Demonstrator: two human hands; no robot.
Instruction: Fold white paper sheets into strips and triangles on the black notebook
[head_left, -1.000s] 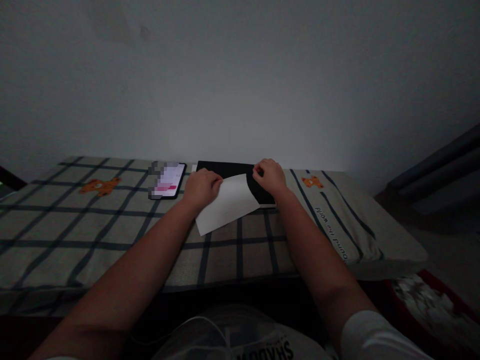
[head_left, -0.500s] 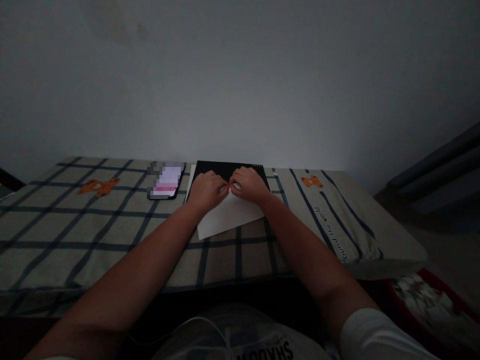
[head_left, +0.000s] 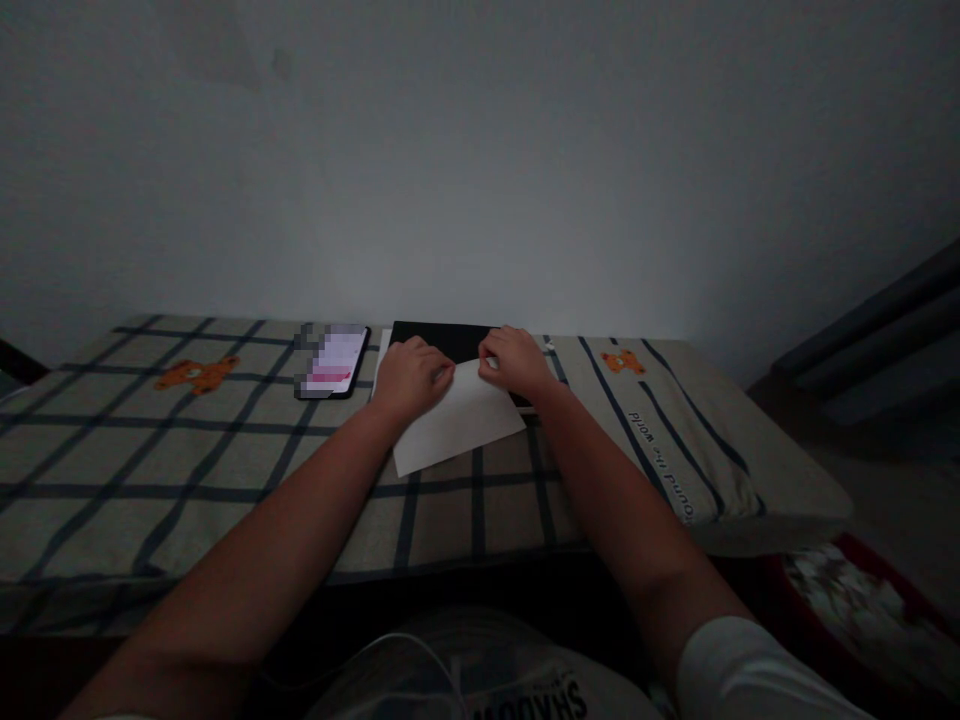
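White paper sheet (head_left: 457, 425) lay flat on checked cloth-covered bench (head_left: 225, 470), far edge overlapping black pad (head_left: 450, 340). Left hand (head_left: 407, 376) and right hand (head_left: 514, 360) pressed on sheet's far edge, fingers curled together, pinching paper at fold. Phone (head_left: 334, 361) lay left of pad, screen lit.

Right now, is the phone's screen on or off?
On. The black rectangular phone lies flat on the checked cloth left of the left hand, and its screen glows white and pink in the dim room.
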